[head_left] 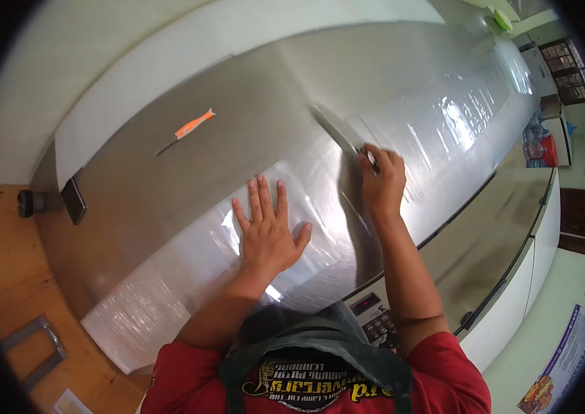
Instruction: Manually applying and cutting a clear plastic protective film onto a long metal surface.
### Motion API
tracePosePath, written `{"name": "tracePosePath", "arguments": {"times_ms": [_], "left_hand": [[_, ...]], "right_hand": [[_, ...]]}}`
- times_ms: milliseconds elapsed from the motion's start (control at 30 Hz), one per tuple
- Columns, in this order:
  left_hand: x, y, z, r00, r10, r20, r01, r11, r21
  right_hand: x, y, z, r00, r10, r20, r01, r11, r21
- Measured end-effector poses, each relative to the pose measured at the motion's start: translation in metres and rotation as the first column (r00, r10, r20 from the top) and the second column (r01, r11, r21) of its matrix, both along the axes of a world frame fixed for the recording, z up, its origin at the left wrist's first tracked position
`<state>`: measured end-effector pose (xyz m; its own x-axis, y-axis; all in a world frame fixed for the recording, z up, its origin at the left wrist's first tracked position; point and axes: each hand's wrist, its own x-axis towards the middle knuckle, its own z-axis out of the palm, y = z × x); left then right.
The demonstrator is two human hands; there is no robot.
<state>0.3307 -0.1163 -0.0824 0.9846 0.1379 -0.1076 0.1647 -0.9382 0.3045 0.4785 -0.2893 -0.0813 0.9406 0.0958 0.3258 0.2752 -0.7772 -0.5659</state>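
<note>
My left hand (pixel 265 238) lies flat with its fingers spread on a layer of clear plastic sheeting (pixel 147 303), which runs toward the lower left over the metal tabletop (pixel 258 110). In my right hand (pixel 385 183) is a knife (pixel 334 130), gripped by its handle. Its long blade points to the far left, just over the metal or touching it; I cannot tell which. More clear plastic (pixel 444 131) stretches to the right of the knife. Farther off on the left lies a small tool with an orange and white handle (pixel 194 124) and a thin dark shaft.
A dark flat phone-like object (pixel 73 201) leans at the table's left end, near a black round knob (pixel 28 203). Below my right arm is a machine with a keypad (pixel 378 324) and a long dark panel (pixel 499 221). Water bottles (pixel 532 141) and a red container (pixel 549 150) stand at right.
</note>
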Motion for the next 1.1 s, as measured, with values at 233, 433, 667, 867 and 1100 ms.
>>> {"name": "tracePosePath", "arguments": {"times_ms": [233, 433, 667, 867, 1100], "left_hand": [[-0.003, 0.002, 0.002, 0.999, 0.052, 0.005, -0.052, 0.996, -0.069], [-0.017, 0.017, -0.002, 0.987, 0.055, 0.150, -0.023, 0.977, -0.211], [-0.132, 0.056, 0.033, 0.815, 0.330, 0.476, -0.271, 0.944, -0.190], [-0.331, 0.159, -0.011, 0.623, 0.567, 0.538, -0.702, 0.709, 0.065], [-0.506, 0.274, 0.013, 0.373, 0.849, 0.374, -0.923, 0.301, 0.239]], "right_hand": [[-0.055, 0.020, 0.025, 0.943, 0.305, 0.136, -0.268, 0.934, -0.236], [-0.131, 0.037, -0.010, 0.717, 0.696, 0.016, -0.690, 0.714, -0.120], [-0.145, 0.042, 0.000, 0.731, 0.680, -0.061, -0.671, 0.699, -0.249], [-0.153, 0.047, 0.010, 0.722, 0.690, -0.037, -0.663, 0.677, -0.319], [-0.158, 0.046, 0.011, 0.684, 0.729, 0.001, -0.678, 0.636, -0.368]]}}
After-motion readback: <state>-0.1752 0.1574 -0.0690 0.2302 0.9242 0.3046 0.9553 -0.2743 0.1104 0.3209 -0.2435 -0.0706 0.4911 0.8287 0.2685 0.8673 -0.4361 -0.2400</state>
